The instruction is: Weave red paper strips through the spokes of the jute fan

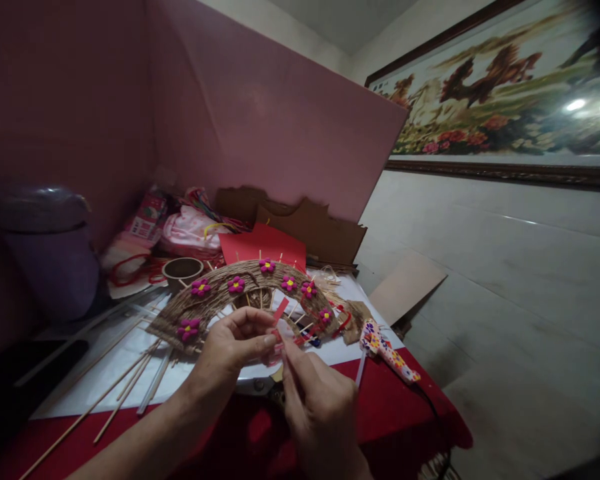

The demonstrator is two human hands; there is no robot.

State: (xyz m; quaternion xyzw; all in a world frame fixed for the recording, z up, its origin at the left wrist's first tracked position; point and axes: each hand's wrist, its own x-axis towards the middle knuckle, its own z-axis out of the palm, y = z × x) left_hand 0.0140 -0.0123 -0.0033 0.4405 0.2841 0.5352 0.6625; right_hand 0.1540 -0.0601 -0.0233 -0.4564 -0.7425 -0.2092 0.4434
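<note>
My left hand [243,337] is closed, thumb against fingers, on a narrow red strip [281,311] whose free end sticks up. The fingertips of my right hand [317,393] pinch at the strip's lower part, close to my left thumb. Something pale and see-through shows between the fingertips; I cannot make out what it is. Just behind my hands lies a fan-shaped piece wound in brown twine [217,300], with thin sticks poking from its edge. Several purple flowers with yellow centres dot it, among them a purple flower [267,265] at the top. Red ribbon [341,320] curls at its right end.
A flower-patterned glue gun [389,352] lies on the red cloth [400,413] at right. Wooden sticks [115,387] and clear glue sticks [155,383] lie at left, near a tape roll [183,268]. Red paper [275,247], torn cardboard [325,233] and a purple bin [55,267] stand behind.
</note>
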